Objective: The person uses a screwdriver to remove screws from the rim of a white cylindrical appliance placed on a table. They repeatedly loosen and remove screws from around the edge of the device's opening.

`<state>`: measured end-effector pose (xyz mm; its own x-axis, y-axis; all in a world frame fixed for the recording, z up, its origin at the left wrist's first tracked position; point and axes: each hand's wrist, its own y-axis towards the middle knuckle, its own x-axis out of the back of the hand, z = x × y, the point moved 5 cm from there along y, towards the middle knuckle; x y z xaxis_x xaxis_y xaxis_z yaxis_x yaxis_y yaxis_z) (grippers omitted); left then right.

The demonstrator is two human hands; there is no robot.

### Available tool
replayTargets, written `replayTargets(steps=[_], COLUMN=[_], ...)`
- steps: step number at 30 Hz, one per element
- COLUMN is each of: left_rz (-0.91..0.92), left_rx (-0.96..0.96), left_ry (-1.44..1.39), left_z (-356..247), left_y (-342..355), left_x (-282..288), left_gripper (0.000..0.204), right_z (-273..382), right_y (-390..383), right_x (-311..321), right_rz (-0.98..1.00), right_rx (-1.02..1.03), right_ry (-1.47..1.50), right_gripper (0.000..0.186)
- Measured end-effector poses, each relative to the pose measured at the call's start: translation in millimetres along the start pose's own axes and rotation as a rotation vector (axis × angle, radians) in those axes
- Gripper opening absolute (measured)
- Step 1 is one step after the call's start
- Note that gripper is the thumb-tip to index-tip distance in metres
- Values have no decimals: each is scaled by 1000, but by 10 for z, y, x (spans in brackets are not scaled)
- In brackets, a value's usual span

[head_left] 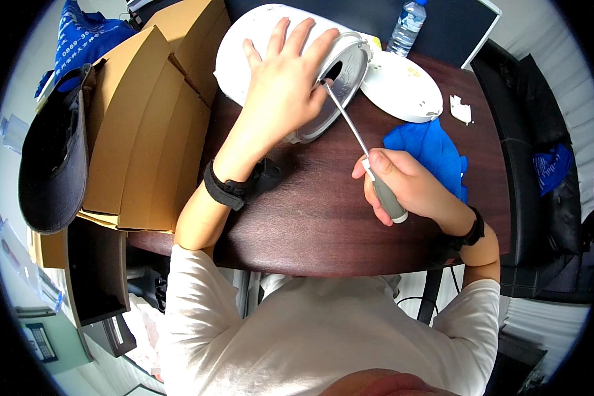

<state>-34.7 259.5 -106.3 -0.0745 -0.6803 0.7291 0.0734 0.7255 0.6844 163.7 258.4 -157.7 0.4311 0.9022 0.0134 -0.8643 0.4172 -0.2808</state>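
Observation:
A white, drum-shaped appliance body (241, 49) lies on its side at the far part of the table, its round grey end (350, 72) facing right. My left hand (287, 82) rests flat on it with the fingers spread. The left thumb is by the dark gap in the grey end. In my right hand (402, 181) is a screwdriver (350, 122) with a grey and white handle. Its long metal shaft slants up and left, and the tip meets the grey end beside my left thumb. Whether the tip sits on a screw is hidden.
Right of the body lie a white round lid (406, 86), a small white plastic piece (461, 109) and a blue cloth (435, 155). A water bottle (408, 30) stands behind. Cardboard boxes (138, 132) and a dark cap (53, 158) flank the dark wooden table (297, 224) on the left.

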Motion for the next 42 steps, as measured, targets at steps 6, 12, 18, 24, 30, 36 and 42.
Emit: replayTargets(steps=[6,12,18,24,30,36,42], left_rz=[3,-6,15,12,22,16,9], left_rx=[15,3,10,0,11,13,13], left_ry=[41,32,23,11,24,3,11], left_z=[-8,-3,16,18,23,18,13], left_y=[-13,-3,-4,-3,-12,-5,2], left_x=[12,-7,-5,-9,-6,2,-4], left_gripper=[67,68,69,72,74,72,69], right_z=[33,142,496,574,687,490,96], right_y=[32,-65,-187,-205,-227,-167,-101], right_x=[130,233,392,425,425,644,583], right_rz=[-190,-674,-802,-877,-966,-719,-375], right_rx=[47,433,390,472,608,574,205], right_ry=[-455,-1381,-1558,-1678,-1745,-1217,-284], right_gripper=[33,35,43,43,42,31,37])
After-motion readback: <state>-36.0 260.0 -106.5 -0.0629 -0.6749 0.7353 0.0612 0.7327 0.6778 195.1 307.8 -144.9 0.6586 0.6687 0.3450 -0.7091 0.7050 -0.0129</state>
